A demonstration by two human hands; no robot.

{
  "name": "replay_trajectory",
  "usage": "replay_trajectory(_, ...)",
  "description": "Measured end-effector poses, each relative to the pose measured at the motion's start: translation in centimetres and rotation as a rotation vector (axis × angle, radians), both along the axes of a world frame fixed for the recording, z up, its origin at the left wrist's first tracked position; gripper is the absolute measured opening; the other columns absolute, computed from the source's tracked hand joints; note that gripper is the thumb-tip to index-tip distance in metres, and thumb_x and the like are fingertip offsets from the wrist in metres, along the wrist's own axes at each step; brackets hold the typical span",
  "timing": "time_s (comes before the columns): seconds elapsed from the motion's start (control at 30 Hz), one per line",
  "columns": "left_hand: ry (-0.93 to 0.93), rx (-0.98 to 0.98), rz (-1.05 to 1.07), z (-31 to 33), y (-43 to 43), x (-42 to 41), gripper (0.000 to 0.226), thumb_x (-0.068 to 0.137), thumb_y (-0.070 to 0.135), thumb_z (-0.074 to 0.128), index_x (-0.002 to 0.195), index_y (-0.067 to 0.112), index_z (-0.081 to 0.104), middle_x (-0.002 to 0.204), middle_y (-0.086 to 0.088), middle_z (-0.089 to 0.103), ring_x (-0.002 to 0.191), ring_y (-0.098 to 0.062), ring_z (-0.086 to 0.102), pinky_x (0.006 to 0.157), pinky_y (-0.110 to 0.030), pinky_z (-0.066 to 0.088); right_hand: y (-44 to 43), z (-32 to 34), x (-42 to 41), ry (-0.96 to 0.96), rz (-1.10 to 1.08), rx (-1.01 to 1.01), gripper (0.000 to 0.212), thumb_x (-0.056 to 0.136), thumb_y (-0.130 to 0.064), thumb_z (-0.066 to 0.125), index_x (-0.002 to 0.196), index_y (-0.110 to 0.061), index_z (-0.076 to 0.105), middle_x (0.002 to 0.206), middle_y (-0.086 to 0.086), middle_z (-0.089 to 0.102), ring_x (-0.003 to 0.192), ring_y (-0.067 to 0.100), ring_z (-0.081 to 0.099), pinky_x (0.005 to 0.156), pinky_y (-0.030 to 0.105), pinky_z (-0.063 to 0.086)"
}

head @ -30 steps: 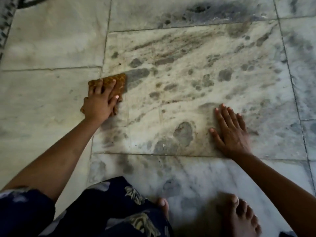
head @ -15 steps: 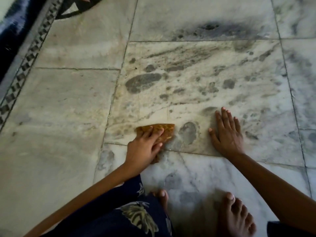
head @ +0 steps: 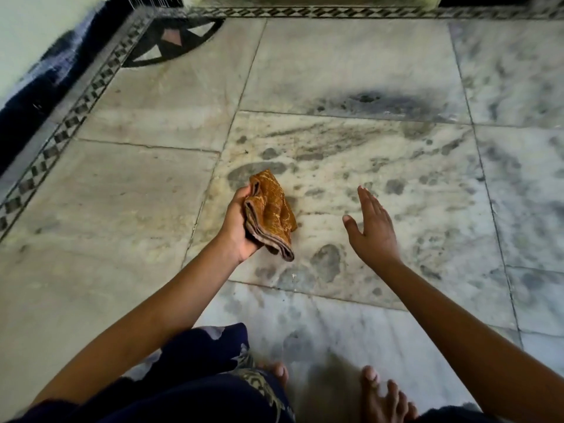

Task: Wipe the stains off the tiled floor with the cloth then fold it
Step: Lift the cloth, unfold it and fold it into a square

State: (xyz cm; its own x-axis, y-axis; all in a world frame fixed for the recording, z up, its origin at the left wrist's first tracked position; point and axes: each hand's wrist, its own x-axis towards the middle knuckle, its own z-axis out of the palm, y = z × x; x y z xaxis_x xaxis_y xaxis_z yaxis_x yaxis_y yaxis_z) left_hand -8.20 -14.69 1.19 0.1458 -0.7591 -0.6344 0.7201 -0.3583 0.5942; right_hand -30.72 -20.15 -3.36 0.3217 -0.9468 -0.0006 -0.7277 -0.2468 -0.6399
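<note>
Left hand [head: 239, 228] has its fingers curled round the cloth [head: 270, 215], a bunched, loosely doubled orange wad held over the near left part of the stained tile [head: 381, 166] and seemingly clear of it. The right hand [head: 370, 230] is flat with fingers straight, holding nothing, over that tile's near middle. The biggest worry is the tiled floor [head: 122, 209] itself: grey blotches cover the stained tile and a dark smear [head: 366, 99] lies just beyond its far edge, so folding now would likely leave the wiping unfinished, though some marks may be veining in the stone, which I cannot tell apart. Next, the cloth is gripped from one side, so its free layers could slip open or drop onto the stained tile. Smallest, the bare toes [head: 384, 392] near the tile's near edge could print fresh marks.
</note>
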Motion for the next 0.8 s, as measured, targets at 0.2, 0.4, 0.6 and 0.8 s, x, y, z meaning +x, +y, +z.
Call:
replay_trajectory(0.2, -0.001, 0.004, -0.085, 0.4, -3.5, 1.0, 0.045, 0.089, 0.047, 0.047, 0.112, 0.011, 0.062, 0.104, -0.014, 0.065, 0.097, -0.029, 0.061, 0.088, -0.043, 0.047, -2.2, 0.8, 0.4, -0.071, -0.029, 0.037, 0.058, 0.096, -0.028, 0.046, 0.148, -0.021, 0.023, 0.153, 0.002, 0.029, 0.141, 0.018, 0.023, 0.111, 0.043, 0.03)
replay_trajectory(0.4, 0.058, -0.024, -0.174, 0.0, -8.7, 2.5, 0.047, 0.08, 0.043, 0.052, 0.111, 0.009, 0.063, 0.108, -0.014, 0.064, 0.098, -0.028, 0.06, 0.097, -0.042, 0.043, -6.5, 0.0, 1.7, -0.058, -0.006, 0.05, 0.056, 0.095, -0.029, 0.045, 0.146, -0.013, 0.029, 0.149, 0.006, 0.035, 0.14, 0.021, 0.027, 0.113, 0.043, 0.026)
replay_trajectory(0.6, 0.106, 0.014, -0.171, 1.7, -13.4, 2.5, 0.06, 0.066, 0.044, 0.074, 0.116, 0.011, 0.065, 0.115, -0.015, 0.065, 0.104, -0.029, 0.062, 0.093, -0.044, 0.05, -11.5, 3.1, 2.9, -0.006, 0.031, 0.072, 0.06, 0.09, -0.033, 0.041, 0.145, -0.011, 0.029, 0.149, 0.009, 0.036, 0.139, 0.024, 0.029, 0.113, 0.045, 0.027)
replay_trajectory(0.8, 0.137, 0.081, -0.108, 8.6, -13.8, 2.1, 0.041, 0.086, 0.039, 0.049, 0.111, 0.009, 0.062, 0.102, -0.015, 0.067, 0.094, -0.028, 0.065, 0.086, -0.04, 0.052, -12.9, 12.3, 4.0, 0.024, 0.066, 0.08, 0.061, 0.089, -0.033, 0.041, 0.145, -0.01, 0.03, 0.147, 0.01, 0.037, 0.137, 0.026, 0.033, 0.111, 0.04, 0.029)
